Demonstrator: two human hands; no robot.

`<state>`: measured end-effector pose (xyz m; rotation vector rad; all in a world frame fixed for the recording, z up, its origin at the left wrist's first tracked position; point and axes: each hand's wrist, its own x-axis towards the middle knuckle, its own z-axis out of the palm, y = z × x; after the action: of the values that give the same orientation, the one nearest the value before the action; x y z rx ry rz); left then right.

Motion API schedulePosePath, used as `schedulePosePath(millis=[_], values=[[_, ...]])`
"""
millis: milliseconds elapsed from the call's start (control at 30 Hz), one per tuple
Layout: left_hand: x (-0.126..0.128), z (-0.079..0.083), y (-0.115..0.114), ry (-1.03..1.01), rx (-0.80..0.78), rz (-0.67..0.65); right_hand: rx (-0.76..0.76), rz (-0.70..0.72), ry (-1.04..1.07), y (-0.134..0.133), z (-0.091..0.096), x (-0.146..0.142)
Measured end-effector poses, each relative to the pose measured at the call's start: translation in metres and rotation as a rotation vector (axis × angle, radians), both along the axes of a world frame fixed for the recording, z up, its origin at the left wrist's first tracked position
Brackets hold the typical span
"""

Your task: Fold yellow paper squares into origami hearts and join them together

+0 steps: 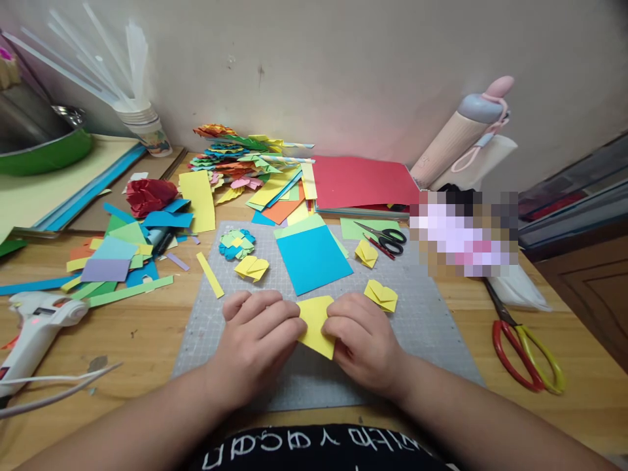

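Note:
Between both hands is a small piece of yellow paper (316, 320), held a little above a grey cutting mat (235, 386). My left hand (262, 337) pinches its left edge; my right hand (366, 340) pinches its right edge, with the fingertips partly hidden. Just beyond lies a blue paper square (314, 258) on light green paper. Folded yellow paper hearts rest around it: one heart (252, 268) on the left, another (366, 254) and a third (381, 296) on the right. A blue-and-green paper rosette (237, 244) sits at the mat's upper left.
Black scissors (387, 239) lie at the mat's upper right, and larger red-and-yellow-handled scissors (527, 356) further right. A white glue gun (39, 333) with its cord is at left, near paper scraps (108, 258). Paper flowers (235, 157), red paper (363, 182) and a bottle (456, 131) stand behind.

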<state>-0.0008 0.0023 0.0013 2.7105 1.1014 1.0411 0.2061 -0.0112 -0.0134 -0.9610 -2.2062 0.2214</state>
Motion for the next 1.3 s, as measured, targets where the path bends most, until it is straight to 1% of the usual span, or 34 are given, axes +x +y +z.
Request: schedulePosePath(millis=[67,167,300,400,500,600,733,800,867,967,1067,1133,1200,1300], values=[[0.0,-0.003,0.003,0.017,0.023,0.013,0.022,-0.013,-0.034,0.003,-0.002,0.0],[0.002,-0.007,0.007,0.109,0.017,0.01,0.064,0.003,-0.138,0.007,-0.005,-0.001],[0.006,-0.01,0.006,0.287,-0.098,-0.027,0.081,0.05,-0.288,0.008,-0.008,-0.006],[0.006,-0.008,0.0,0.394,-0.176,-0.081,0.016,0.076,-0.354,0.006,-0.008,-0.009],[0.003,-0.005,-0.006,0.44,-0.226,-0.107,-0.126,0.077,-0.366,0.003,-0.004,-0.007],[0.0,-0.002,-0.008,0.459,-0.28,-0.115,-0.252,0.102,-0.357,0.002,0.002,-0.003],[-0.001,0.001,-0.006,0.452,-0.396,-0.08,-0.334,0.131,-0.318,0.004,0.006,0.003],[-0.002,0.004,-0.005,0.436,-0.461,-0.076,-0.371,0.133,-0.298,0.006,0.005,0.004],[-0.003,0.007,-0.004,0.44,-0.493,-0.084,-0.393,0.134,-0.29,0.007,0.003,0.003],[-0.005,0.008,-0.004,0.447,-0.46,-0.11,-0.388,0.135,-0.295,0.007,0.003,0.002],[-0.006,0.005,-0.004,0.434,-0.394,-0.125,-0.372,0.146,-0.302,0.006,0.004,0.001],[-0.006,0.003,-0.004,0.427,-0.378,-0.128,-0.389,0.152,-0.292,0.005,0.004,0.001],[-0.006,0.002,-0.005,0.401,-0.426,-0.112,-0.443,0.115,-0.246,0.005,0.004,0.001],[-0.006,0.002,-0.003,0.299,-0.591,-0.027,-0.571,0.003,-0.128,0.006,0.002,0.001]])
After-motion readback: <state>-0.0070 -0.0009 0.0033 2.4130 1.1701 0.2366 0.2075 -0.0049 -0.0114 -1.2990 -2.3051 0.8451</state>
